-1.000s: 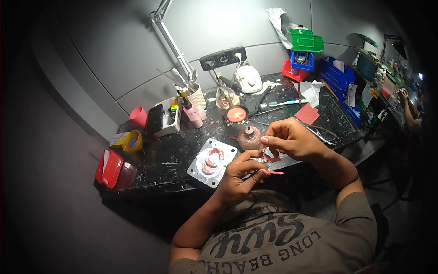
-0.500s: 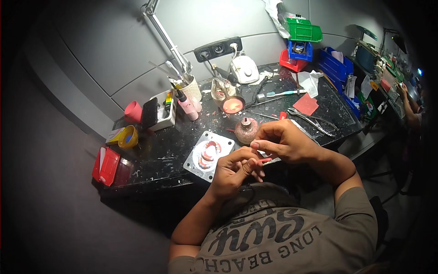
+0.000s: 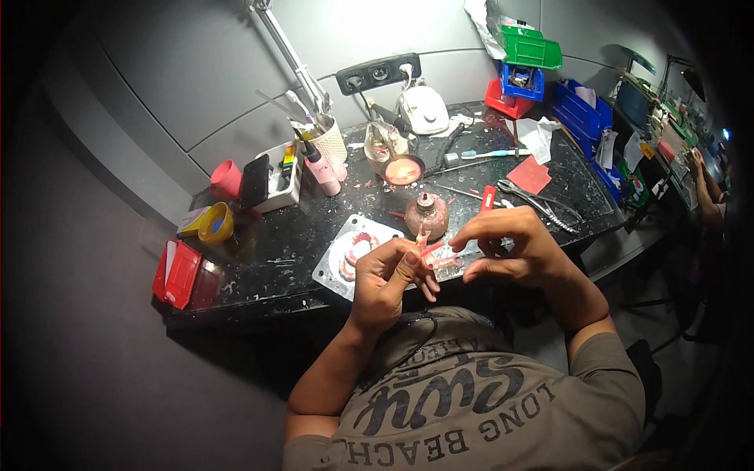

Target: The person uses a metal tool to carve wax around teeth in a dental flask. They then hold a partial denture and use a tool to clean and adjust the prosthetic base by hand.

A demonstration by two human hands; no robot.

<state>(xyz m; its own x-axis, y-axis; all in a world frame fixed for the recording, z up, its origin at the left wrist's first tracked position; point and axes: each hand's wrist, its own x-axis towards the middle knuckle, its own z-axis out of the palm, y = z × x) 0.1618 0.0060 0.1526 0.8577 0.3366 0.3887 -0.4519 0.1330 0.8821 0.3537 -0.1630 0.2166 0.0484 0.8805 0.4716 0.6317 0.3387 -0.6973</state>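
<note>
My left hand (image 3: 389,282) pinches a small strip of pink wax (image 3: 433,250) between thumb and fingers. Thumb and fingers apart, my right hand (image 3: 510,247) hovers just right of the strip with nothing in its grasp. Under and left of my left hand is a white metal plate (image 3: 330,267) with holes in its corners. Reddish curved dental arches (image 3: 360,245) rest on it, partly covered by that hand. Beyond my hands stands a rounded, pink-smeared spirit burner (image 3: 426,217). Some pinkish scraps (image 3: 446,263) lie between the hands.
A red-handled tool (image 3: 488,198), pliers (image 3: 542,206) and a pink wax sheet (image 3: 529,174) lie to the right. A pan of pink wax (image 3: 404,169) sits farther back. Left are a pink bottle (image 3: 322,174), white tray (image 3: 283,196), yellow cup (image 3: 216,224) and red box (image 3: 179,275).
My right hand has drawn away from the left and spread its fingers. The left hand keeps the wax strip, now tilted upward. The view has shifted slightly.
</note>
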